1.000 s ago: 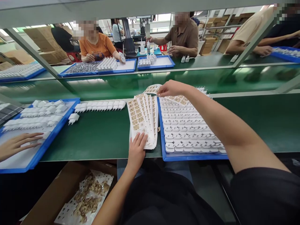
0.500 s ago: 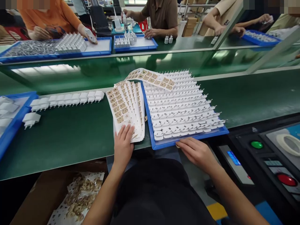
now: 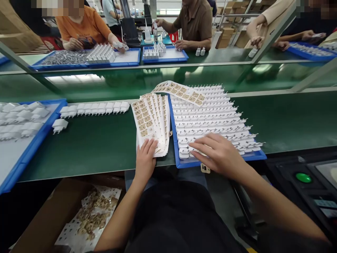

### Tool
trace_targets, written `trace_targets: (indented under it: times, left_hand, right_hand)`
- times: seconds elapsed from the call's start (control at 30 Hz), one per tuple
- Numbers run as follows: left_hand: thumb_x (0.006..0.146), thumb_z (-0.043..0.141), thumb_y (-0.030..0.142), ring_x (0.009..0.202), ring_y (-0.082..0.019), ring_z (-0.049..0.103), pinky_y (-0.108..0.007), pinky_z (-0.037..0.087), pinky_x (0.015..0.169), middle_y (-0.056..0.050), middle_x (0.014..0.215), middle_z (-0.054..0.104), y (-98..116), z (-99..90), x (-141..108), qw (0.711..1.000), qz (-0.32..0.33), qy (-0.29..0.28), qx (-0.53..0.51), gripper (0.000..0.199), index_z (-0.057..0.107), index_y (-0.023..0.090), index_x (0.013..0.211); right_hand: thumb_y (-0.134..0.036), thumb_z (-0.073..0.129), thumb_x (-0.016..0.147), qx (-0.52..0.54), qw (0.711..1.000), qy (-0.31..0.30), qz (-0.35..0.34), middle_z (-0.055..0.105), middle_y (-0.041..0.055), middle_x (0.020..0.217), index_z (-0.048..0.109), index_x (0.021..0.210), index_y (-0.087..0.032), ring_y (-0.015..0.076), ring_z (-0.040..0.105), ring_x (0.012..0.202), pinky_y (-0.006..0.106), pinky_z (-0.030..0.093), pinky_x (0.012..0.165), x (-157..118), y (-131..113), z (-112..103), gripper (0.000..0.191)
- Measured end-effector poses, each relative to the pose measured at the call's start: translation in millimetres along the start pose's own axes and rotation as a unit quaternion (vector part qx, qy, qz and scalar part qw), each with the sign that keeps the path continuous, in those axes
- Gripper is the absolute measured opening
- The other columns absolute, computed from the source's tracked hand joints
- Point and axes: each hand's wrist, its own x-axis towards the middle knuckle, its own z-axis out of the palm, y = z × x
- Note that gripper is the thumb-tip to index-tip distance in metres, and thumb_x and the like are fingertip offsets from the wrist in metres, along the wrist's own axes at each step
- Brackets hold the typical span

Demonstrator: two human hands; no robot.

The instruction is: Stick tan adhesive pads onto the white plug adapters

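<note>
My left hand (image 3: 146,157) lies with fingers stretched out on the lower end of a fanned stack of white sheets (image 3: 144,121) bearing tan die-cut stickers. My right hand (image 3: 218,153) is over the front left of a blue tray (image 3: 181,164), slightly smeared, its fingers apart. Its fingertips are close to a white plug housing (image 3: 184,153) in the front row; whether they touch it I cannot tell. Rows of white plug housings (image 3: 205,121) fill the tray. A single tan sticker (image 3: 205,168) hangs at the tray's front edge. Another sticker sheet (image 3: 181,90) lies across the tray's back left corner.
White plug adapters (image 3: 97,108) stand in a row on the green bench (image 3: 105,147), with one more (image 3: 60,125) apart. A blue tray of adapters (image 3: 23,165) is at left. Below sits a carton of tan scraps (image 3: 94,218). Co-workers handle parts across the bench.
My right hand has moved from the tray's front edge up over the front row of plug housings, and a tan sticker now shows at that edge. The camera view has shifted left.
</note>
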Motion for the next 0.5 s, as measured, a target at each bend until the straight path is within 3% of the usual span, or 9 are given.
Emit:
trace_targets:
  times: [0.1,0.2,0.33,0.5]
  left_hand:
    - [0.076,0.041,-0.002,0.141,-0.031,0.046,-0.055,0.035,0.116,-0.011,0.146,0.057,0,0.7,1,1.0,-0.007,0.002,-0.002,0.068,0.054,0.019,0.14]
    - [0.076,0.041,-0.003,0.142,-0.031,0.046,-0.056,0.033,0.117,-0.011,0.146,0.057,1,0.8,1,1.0,-0.011,0.004,-0.01,0.07,0.053,0.02,0.141]
    - [0.076,0.041,-0.003,0.143,-0.031,0.044,-0.059,0.031,0.117,-0.013,0.147,0.056,3,0.1,1,1.0,-0.019,-0.004,-0.021,0.071,0.053,0.019,0.142]
    - [0.076,0.042,-0.004,0.142,-0.031,0.045,-0.059,0.031,0.117,-0.013,0.146,0.057,4,-0.2,2,0.999,-0.027,-0.005,-0.017,0.07,0.055,0.019,0.141]
  right_hand:
    - [-0.028,0.064,0.094,-0.078,0.987,-0.129,-0.052,0.072,0.0122,0.101,0.071,0.099,-0.014,0.0275,0.059,0.099,0.036,0.041,0.077,66,6,20,0.017]
    - [-0.015,0.059,0.093,-0.126,0.959,-0.247,-0.065,0.071,0.0149,0.1,0.072,0.092,-0.012,0.0294,0.058,0.106,0.037,0.039,0.078,110,8,47,0.013]
    - [-0.006,0.049,0.094,-0.13,0.941,-0.301,-0.086,0.073,0.0138,0.097,0.073,0.089,-0.012,0.0273,0.062,0.103,0.036,0.038,0.076,131,14,69,0.024]
    - [-0.01,0.053,0.095,-0.112,0.93,-0.326,-0.125,0.074,0.0099,0.092,0.072,0.089,-0.015,0.0228,0.065,0.092,0.031,0.035,0.067,137,25,67,0.021]
